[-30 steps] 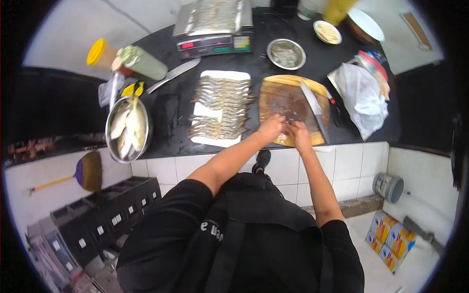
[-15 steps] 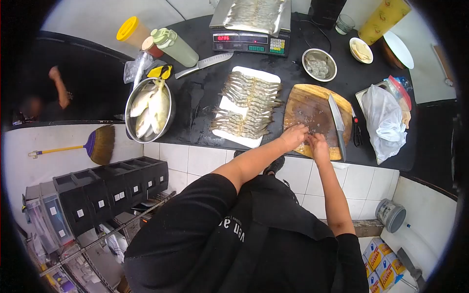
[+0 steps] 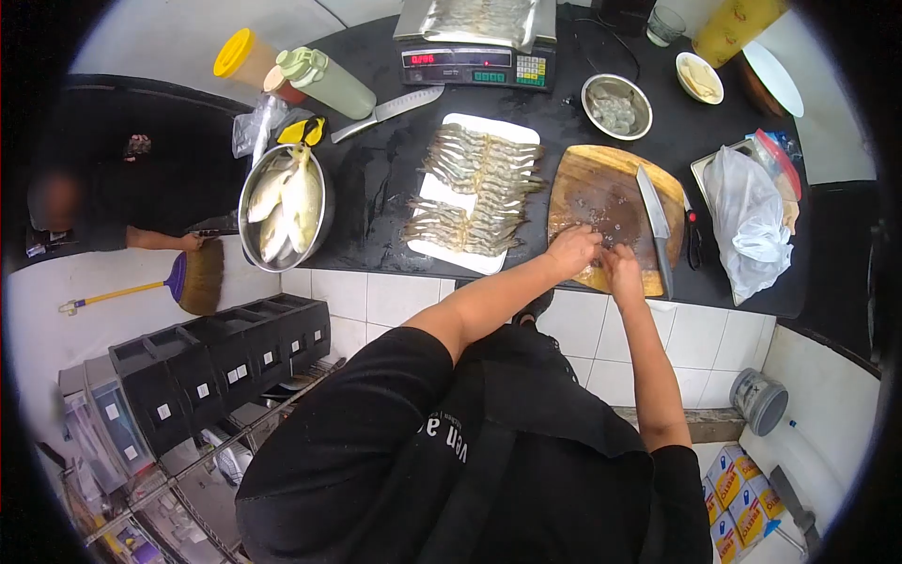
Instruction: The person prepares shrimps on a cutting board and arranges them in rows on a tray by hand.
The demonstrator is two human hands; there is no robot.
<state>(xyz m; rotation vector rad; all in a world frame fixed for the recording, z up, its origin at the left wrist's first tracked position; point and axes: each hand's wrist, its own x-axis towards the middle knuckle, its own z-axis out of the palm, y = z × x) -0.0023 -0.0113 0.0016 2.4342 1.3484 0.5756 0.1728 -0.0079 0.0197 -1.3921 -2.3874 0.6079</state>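
Note:
Over the near edge of the wooden cutting board [image 3: 573, 202], my left hand [image 3: 575, 251] and my right hand [image 3: 622, 270] meet with fingertips pinched close together. Whatever they grip is too small and covered to make out. Small wet, clear bits lie on the board beyond my fingers. A kitchen knife [image 3: 652, 209] rests along the board's right side, its dark handle toward me. To the left, a white tray [image 3: 448, 195] carries rows of raw shrimp [image 3: 484, 160]. A metal bowl [image 3: 640, 129] behind the board holds peeled shrimp [image 3: 613, 105].
A steel bowl [image 3: 325, 211] of whole fish stands left, near another knife [image 3: 399, 108]. The scale [image 3: 451, 68] at the back bears more shrimp. A white plastic bag [image 3: 742, 226] and black-handled scissors [image 3: 693, 240] lie right. Another person's hand [image 3: 193, 242] shows far left.
My hands stay together at the board, with only slight finger movement. The view has shifted a little. The other person's raised arm has come down.

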